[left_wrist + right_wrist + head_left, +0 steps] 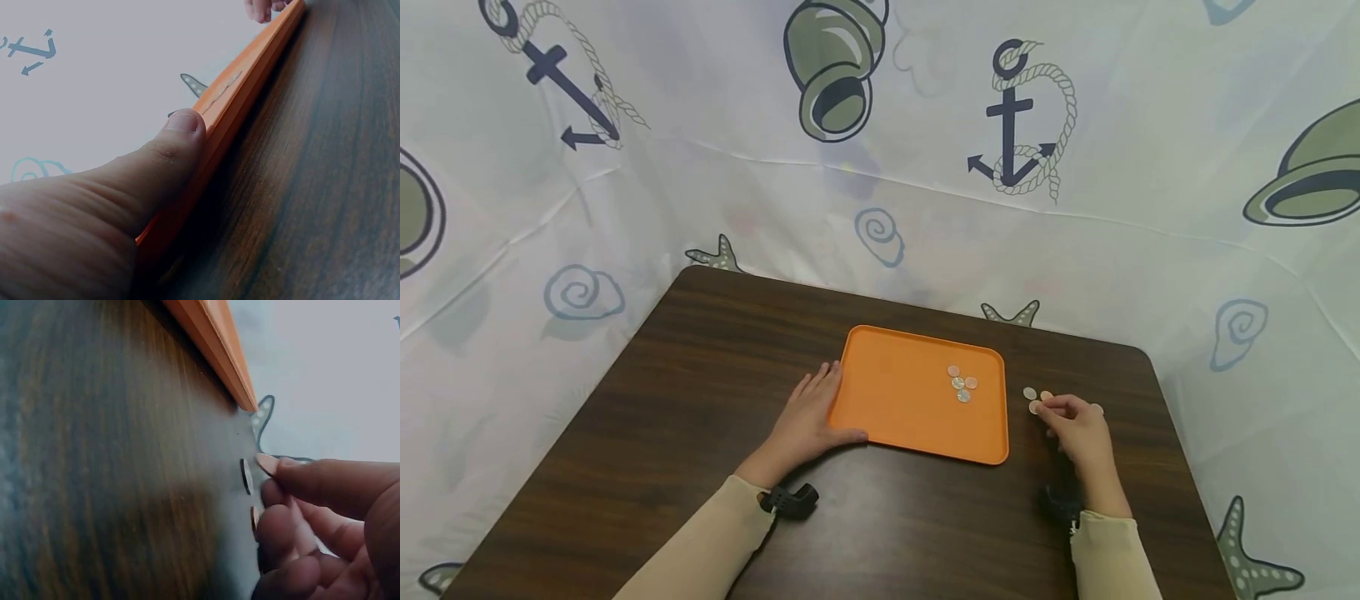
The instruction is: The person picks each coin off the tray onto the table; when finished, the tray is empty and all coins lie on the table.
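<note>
An orange tray (895, 400) lies on the dark wooden table. My left hand (808, 421) rests at its front left corner, fingers straight along the left side and thumb on the front rim. In the left wrist view the thumb (178, 134) touches the tray's edge. Right of the tray, my right hand (1078, 433) pinches a coin (267, 464) between thumb and fingertips, just above the table. Close to that hand a silver coin (1030, 393) and a copper-toned coin (1047, 397) lie on the wood. Several coins (958, 383) sit in the tray's right half.
Another round coin (1097, 408) shows partly behind the right hand. The brown table (715, 333) extends around the tray on every side. A white cloth with printed anchors (1009, 125) and shells hangs behind and beside the table.
</note>
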